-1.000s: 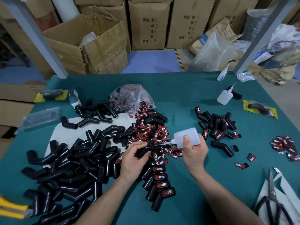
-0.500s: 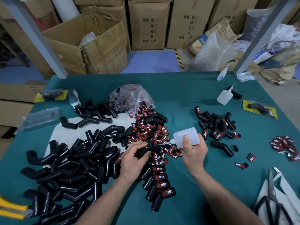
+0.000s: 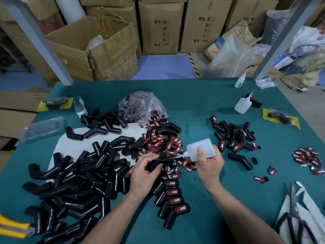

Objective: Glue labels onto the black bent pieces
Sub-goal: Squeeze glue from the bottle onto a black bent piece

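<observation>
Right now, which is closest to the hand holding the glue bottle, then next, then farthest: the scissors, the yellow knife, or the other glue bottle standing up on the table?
Measured from the right hand:
1. Standing glue bottle, farther back on the table, to the right.
2. Scissors, at the near right corner; farther than the bottle, though not by much.
3. Yellow knife, at the near left edge, clearly the farthest.

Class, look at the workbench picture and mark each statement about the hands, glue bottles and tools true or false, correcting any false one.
1. The right hand holds a glue bottle with its nozzle aimed at the black bent piece in the left hand. True.
2. The scissors lie at the table's far left. False: they lie at the near right.
3. Finished pieces with red labels sit in a row near the left forearm. True.
4. Only one glue bottle is present. False: two spare bottles stand at the far right.
</observation>
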`<state>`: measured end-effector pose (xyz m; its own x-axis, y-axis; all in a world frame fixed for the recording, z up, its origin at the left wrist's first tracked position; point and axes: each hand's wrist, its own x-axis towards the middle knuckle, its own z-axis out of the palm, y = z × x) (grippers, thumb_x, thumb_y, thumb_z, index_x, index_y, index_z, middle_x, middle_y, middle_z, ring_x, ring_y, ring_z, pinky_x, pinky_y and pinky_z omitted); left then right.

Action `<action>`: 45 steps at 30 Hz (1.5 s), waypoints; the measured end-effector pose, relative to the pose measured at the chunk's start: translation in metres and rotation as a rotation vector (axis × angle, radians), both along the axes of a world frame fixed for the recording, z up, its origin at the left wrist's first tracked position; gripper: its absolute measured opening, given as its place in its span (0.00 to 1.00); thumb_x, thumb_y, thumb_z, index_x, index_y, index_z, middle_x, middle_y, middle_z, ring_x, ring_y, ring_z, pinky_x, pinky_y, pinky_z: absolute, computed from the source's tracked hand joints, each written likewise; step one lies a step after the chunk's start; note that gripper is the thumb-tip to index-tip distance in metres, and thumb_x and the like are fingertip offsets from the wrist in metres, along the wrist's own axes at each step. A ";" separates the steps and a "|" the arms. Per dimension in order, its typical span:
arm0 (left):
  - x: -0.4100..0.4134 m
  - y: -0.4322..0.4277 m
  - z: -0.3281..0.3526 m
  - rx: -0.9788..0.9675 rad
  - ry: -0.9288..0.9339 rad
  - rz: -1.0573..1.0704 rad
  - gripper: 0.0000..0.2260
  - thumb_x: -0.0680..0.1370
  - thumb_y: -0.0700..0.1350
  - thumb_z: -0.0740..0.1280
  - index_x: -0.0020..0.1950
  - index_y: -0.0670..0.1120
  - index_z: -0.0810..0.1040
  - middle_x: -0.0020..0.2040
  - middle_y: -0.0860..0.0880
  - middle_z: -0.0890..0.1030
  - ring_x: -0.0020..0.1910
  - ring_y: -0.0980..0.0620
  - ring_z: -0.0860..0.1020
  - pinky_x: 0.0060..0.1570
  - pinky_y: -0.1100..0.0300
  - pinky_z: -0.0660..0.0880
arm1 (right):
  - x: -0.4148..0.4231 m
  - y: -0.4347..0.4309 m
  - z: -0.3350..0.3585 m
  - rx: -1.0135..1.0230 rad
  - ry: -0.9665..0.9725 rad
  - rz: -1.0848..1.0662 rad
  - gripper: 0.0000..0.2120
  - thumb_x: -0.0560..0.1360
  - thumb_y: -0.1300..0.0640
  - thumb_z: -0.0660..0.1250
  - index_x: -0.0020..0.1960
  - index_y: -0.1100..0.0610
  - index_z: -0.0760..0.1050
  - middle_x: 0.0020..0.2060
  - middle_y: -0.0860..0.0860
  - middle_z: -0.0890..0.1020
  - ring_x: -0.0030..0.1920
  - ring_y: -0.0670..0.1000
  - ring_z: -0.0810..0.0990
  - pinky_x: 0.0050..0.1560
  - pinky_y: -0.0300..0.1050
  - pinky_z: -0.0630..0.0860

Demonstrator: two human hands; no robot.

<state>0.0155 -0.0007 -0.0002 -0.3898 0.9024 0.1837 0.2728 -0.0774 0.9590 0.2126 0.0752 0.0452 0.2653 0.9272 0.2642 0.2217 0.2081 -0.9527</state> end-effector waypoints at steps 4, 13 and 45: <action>0.001 -0.001 0.003 -0.008 -0.002 0.011 0.20 0.74 0.35 0.78 0.55 0.59 0.83 0.56 0.58 0.83 0.59 0.52 0.82 0.60 0.61 0.78 | 0.000 -0.001 -0.002 0.008 0.000 0.006 0.15 0.70 0.42 0.66 0.36 0.53 0.70 0.28 0.45 0.74 0.30 0.40 0.73 0.31 0.36 0.69; 0.003 -0.004 0.012 -0.046 0.012 0.008 0.21 0.74 0.35 0.78 0.55 0.60 0.82 0.56 0.62 0.82 0.58 0.59 0.81 0.51 0.70 0.77 | 0.000 -0.001 0.000 0.019 0.000 -0.023 0.12 0.69 0.41 0.66 0.36 0.49 0.70 0.29 0.44 0.74 0.30 0.41 0.74 0.30 0.35 0.69; 0.003 -0.003 0.014 -0.070 0.020 0.028 0.19 0.74 0.36 0.78 0.53 0.59 0.82 0.54 0.61 0.82 0.57 0.58 0.81 0.57 0.68 0.76 | 0.003 -0.002 0.001 0.109 -0.021 -0.019 0.11 0.70 0.43 0.67 0.36 0.47 0.68 0.27 0.43 0.72 0.29 0.38 0.73 0.30 0.33 0.67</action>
<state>0.0185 -0.0040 0.0138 -0.4119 0.9021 0.1287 0.2933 -0.0024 0.9560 0.2152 0.0736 0.0461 0.2754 0.8877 0.3689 0.2466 0.3056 -0.9197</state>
